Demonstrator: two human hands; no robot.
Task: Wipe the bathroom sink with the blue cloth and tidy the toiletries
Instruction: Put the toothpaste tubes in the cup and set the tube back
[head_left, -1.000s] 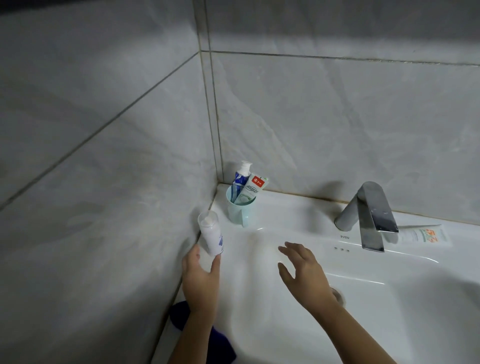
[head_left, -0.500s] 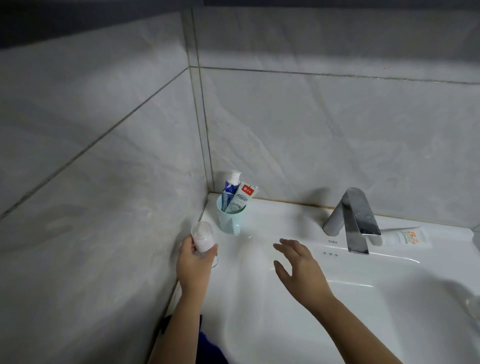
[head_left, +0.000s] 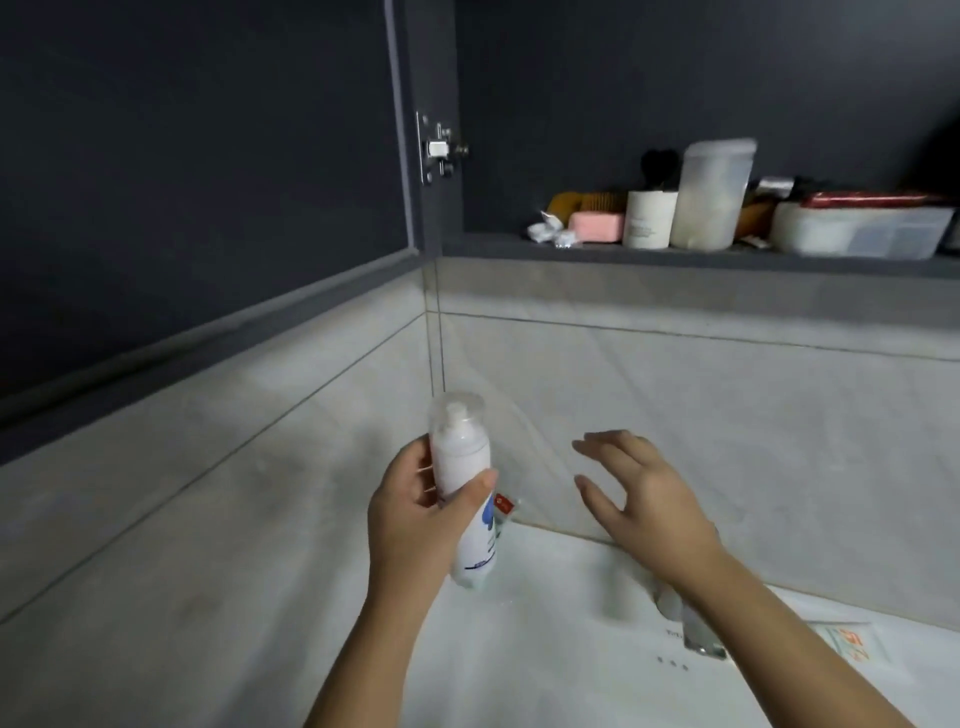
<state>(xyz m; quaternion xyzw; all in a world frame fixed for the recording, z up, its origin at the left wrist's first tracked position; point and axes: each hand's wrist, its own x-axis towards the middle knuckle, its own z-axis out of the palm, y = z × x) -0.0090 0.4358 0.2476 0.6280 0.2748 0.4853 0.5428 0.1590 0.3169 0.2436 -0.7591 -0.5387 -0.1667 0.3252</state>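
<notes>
White bottle (head_left: 462, 483), clear-capped and tilted slightly, was grasped around its middle by the left hand (head_left: 415, 519), fingers (head_left: 480, 486) wrapped on its body, above the white sink (head_left: 545, 649). The right hand (head_left: 644, 499) hovered just to the right of the bottle, fingers (head_left: 602, 447) spread and released, holding nothing. Below that wrist, the faucet (head_left: 696, 629) was partly hidden; a flat tube (head_left: 847, 642) lay beyond it. Well above both hands, the open cabinet shelf (head_left: 675, 257) carried a pink soap (head_left: 596, 227) and white jars (head_left: 649, 218).
</notes>
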